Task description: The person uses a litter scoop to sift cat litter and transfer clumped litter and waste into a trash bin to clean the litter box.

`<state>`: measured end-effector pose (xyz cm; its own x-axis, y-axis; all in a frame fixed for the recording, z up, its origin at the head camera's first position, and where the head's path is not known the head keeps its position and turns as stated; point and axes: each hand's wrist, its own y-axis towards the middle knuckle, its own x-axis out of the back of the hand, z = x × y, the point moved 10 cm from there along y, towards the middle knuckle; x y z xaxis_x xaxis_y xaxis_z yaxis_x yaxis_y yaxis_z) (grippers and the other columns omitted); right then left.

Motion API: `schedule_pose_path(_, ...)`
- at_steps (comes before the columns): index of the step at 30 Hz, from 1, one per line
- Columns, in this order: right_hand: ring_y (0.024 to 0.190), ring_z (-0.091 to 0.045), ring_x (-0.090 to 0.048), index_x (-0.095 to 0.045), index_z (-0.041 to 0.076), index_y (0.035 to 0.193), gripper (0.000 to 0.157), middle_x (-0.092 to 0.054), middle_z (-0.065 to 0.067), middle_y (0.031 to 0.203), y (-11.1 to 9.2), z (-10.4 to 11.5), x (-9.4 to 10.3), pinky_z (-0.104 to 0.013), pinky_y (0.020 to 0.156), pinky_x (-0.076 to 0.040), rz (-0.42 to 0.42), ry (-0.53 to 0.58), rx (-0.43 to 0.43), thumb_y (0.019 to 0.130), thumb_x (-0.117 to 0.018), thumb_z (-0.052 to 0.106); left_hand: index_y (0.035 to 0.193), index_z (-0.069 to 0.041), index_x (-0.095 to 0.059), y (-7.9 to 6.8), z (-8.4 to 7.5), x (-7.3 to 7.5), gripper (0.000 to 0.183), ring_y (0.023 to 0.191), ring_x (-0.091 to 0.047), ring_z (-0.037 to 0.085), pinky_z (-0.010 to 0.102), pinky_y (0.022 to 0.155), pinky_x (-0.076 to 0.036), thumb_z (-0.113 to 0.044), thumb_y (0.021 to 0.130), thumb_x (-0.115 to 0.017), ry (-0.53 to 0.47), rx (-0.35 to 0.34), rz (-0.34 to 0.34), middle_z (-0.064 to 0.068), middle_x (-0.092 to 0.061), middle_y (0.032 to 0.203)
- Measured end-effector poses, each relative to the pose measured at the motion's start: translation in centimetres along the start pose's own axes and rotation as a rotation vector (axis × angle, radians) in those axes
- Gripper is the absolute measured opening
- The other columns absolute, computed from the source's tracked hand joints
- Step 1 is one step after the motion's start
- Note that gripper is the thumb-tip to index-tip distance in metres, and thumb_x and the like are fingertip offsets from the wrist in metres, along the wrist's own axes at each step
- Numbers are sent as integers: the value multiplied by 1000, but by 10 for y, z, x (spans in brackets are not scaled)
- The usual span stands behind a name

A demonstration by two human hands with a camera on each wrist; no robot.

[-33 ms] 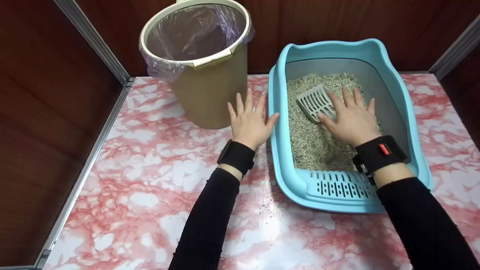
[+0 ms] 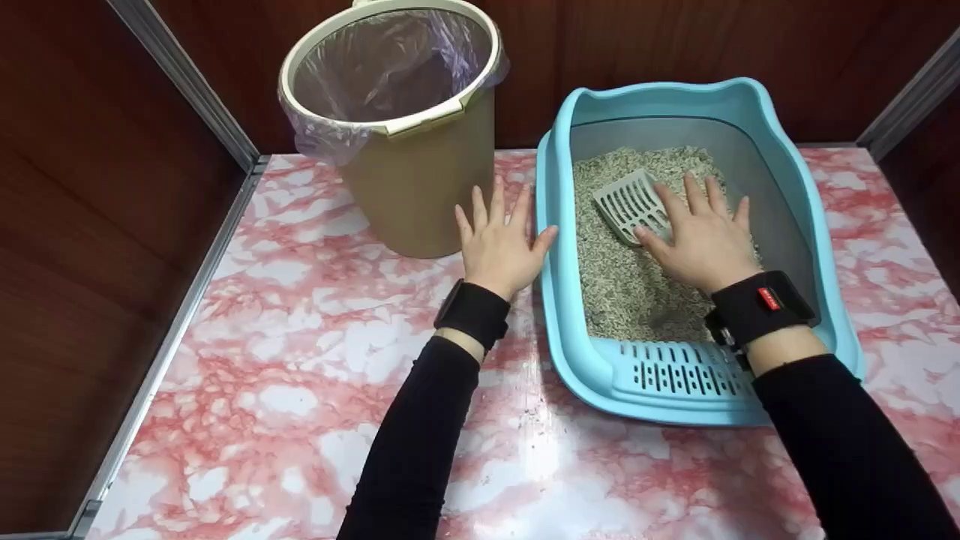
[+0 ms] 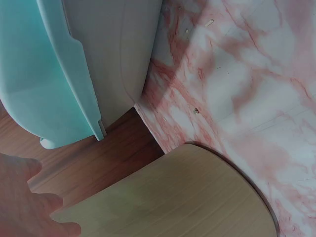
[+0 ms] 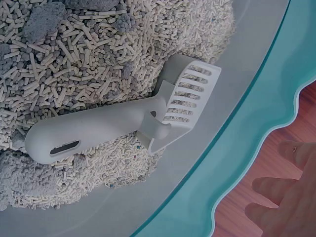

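With fingers spread and nothing held, my left hand (image 2: 501,247) hovers between the beige bin and the blue litter box (image 2: 556,315); its thumb overlaps the box's left rim in the head view. My right hand (image 2: 709,244), also spread and holding nothing, is over the litter box. Below it a grey slotted litter scoop (image 4: 103,121) lies on the pellet litter (image 4: 123,59), its handle hidden by the hand in the head view but plain in the right wrist view. Grey clumps (image 4: 29,173) of litter sit near the handle's end.
The beige bin (image 2: 420,187), lined with a thin purplish bag (image 2: 390,60), stands at the back left. Dark wood panels (image 2: 660,37) close off the back and sides. Loose crumbs (image 3: 196,111) dot the red and white marbled surface (image 2: 285,337). The box's front has a slotted step (image 2: 682,375).
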<state>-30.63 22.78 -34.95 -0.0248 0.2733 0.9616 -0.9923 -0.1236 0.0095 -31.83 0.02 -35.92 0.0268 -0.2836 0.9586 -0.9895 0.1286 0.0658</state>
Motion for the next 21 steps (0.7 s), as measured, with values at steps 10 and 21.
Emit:
schedule_pose_path(10, 152, -51, 3, -13, 19, 161, 81, -1, -25, 165, -6, 2, 12, -76, 113, 9, 0, 18, 5, 97, -36, 64, 159, -28, -25, 0, 3, 10, 70, 157, -7, 39, 62, 124, -5, -60, 98, -39, -17, -4, -35, 11, -8, 169)
schedule_pose_path(21, 152, -34, -25, -34, 13, 155, 61, -25, -21, 163, -70, -41, 86, -53, 126, -12, -335, 417, 8, 100, -53, 32, 122, -4, -64, -49, 33, 128, 42, 120, -57, 34, 45, 106, -44, -37, 96, -58, -185, -146, -637, 17, -62, 131)
